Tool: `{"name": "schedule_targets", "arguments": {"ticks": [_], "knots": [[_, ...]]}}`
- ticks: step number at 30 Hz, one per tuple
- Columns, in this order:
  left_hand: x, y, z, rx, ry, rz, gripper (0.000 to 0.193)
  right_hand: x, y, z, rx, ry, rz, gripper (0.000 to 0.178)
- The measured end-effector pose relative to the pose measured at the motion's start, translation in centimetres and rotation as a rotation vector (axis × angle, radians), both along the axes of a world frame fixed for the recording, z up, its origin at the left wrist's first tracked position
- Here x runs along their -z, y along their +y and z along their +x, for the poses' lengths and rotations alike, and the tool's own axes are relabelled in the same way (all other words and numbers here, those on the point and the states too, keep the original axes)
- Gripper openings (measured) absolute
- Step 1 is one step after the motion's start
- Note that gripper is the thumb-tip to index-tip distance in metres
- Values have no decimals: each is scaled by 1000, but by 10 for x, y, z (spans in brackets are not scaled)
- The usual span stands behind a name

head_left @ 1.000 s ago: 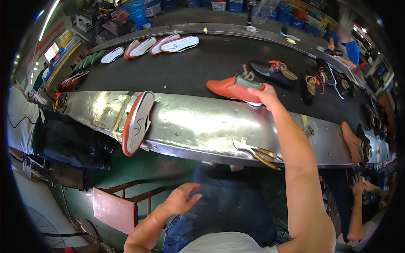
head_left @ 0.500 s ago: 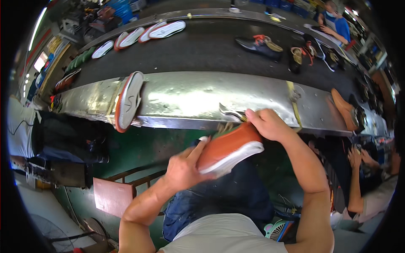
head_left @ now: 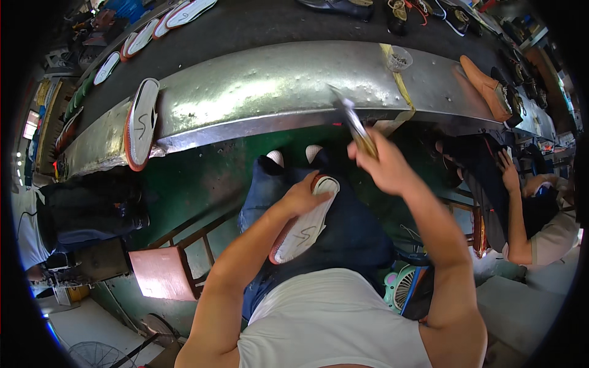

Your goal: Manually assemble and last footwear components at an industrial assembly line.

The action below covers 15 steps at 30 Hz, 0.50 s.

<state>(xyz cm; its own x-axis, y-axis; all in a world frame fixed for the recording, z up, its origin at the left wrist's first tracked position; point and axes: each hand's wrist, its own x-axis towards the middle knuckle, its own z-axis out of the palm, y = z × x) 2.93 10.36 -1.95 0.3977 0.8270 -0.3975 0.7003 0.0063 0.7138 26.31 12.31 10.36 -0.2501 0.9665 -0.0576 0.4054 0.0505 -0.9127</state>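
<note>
A lasted shoe (head_left: 305, 228) with an orange-brown upper rests over my lap, its pale underside turned up and marked with a dark squiggle. My left hand (head_left: 305, 196) is closed around its far end. To the right, raised above my knees, my right hand (head_left: 383, 162) grips metal pincers (head_left: 356, 122). Their handles look brassy, and motion blurs the jaws, which point toward the bench and stay apart from the shoe. Another pale-bottomed shoe (head_left: 142, 126) leans at the left part of the metal bench edge (head_left: 257, 92).
Beyond the metal edge runs a dark conveyor (head_left: 257, 24) carrying several shoes. A small clear cup (head_left: 399, 58) and a tan shoe (head_left: 488, 89) sit on the metal to the right. A stool (head_left: 161, 273), a small green fan (head_left: 402, 285) and two seated people flank me.
The shoe has come down to my lap and turned underside up. My right hand has left the shoe and swung the pincers up. The view has tilted lower.
</note>
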Motion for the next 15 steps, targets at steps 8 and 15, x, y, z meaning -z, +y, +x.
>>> {"name": "schedule_targets", "arguments": {"ticks": [8, 15], "knots": [[-31, -2, -21, -358, -922, -370, 79, 89, -143, -26, 251, 86, -268, 71], [-45, -20, -88, -170, -1037, -318, 70, 110, -121, -80, 70, 246, -317, 50]]}}
